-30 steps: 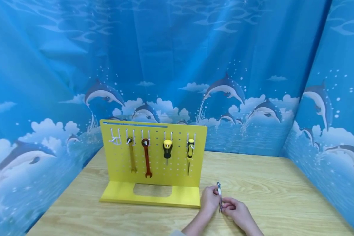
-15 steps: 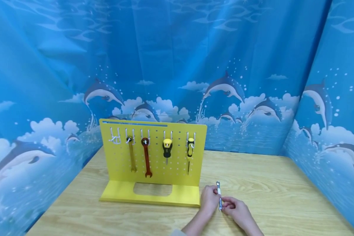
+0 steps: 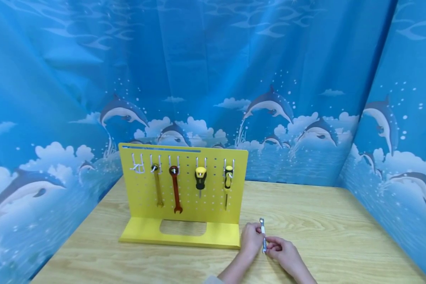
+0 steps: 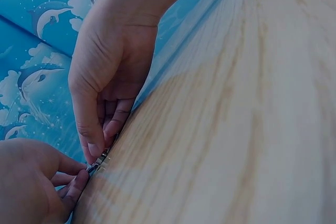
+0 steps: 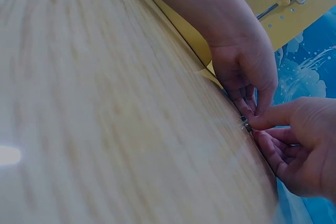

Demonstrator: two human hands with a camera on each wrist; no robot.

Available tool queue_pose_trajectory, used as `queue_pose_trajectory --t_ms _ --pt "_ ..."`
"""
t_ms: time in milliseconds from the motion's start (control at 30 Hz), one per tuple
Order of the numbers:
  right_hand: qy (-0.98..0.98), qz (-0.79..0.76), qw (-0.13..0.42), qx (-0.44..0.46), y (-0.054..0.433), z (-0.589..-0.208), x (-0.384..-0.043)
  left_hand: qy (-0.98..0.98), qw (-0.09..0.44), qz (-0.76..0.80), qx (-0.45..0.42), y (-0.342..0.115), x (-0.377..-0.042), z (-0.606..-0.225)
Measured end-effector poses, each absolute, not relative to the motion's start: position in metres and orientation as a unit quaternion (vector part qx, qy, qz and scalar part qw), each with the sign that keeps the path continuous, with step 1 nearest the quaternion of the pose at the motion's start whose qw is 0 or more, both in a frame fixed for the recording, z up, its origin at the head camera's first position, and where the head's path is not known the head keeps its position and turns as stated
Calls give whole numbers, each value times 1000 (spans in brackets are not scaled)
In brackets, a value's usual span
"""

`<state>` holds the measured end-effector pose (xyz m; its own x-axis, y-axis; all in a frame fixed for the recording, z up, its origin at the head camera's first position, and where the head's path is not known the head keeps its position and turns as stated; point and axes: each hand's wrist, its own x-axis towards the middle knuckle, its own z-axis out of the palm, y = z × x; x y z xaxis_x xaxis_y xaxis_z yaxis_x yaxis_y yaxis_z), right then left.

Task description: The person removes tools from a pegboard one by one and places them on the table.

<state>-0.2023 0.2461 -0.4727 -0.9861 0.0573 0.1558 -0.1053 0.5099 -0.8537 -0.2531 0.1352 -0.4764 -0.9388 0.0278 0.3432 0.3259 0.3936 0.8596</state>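
A small silver combination wrench (image 3: 263, 229) lies just to the right of the yellow board, its ring end pointing away from me. My left hand (image 3: 251, 239) pinches its shaft from the left. From the other side, my right hand (image 3: 284, 253) holds its near part between thumb and fingers, the remaining fingers curled in. In the left wrist view the wrench (image 4: 97, 163) is mostly covered by fingertips, low against the tabletop. The right wrist view also shows both hands meeting at the wrench (image 5: 245, 123); whether it touches the table is unclear.
A yellow pegboard stand (image 3: 184, 234) is left of the hands. On its hooks hang a gold wrench (image 3: 158, 189), a red wrench (image 3: 176, 191), a stubby screwdriver (image 3: 200, 179) and a longer yellow-black screwdriver (image 3: 228, 179). The leftmost hook (image 3: 137, 168) bears no tool. Dolphin-print curtains enclose the wooden table (image 3: 316, 213).
The silver wrench has rolled slightly between the fingers, from nearly edge-on to showing its flat face. Both hands stay in almost the same place; the view shifts a little.
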Motion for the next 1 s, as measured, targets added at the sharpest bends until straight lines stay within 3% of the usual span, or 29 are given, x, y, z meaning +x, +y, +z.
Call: queue_pose_trajectory --t_ms 467,1000 --pt "-855 511 88 -13 244 -471 -202 -808 123 -567 -100 135 -254 -476" --pt "-784 607 103 -83 240 -444 -199 -703 20 -703 -107 124 -248 -453"
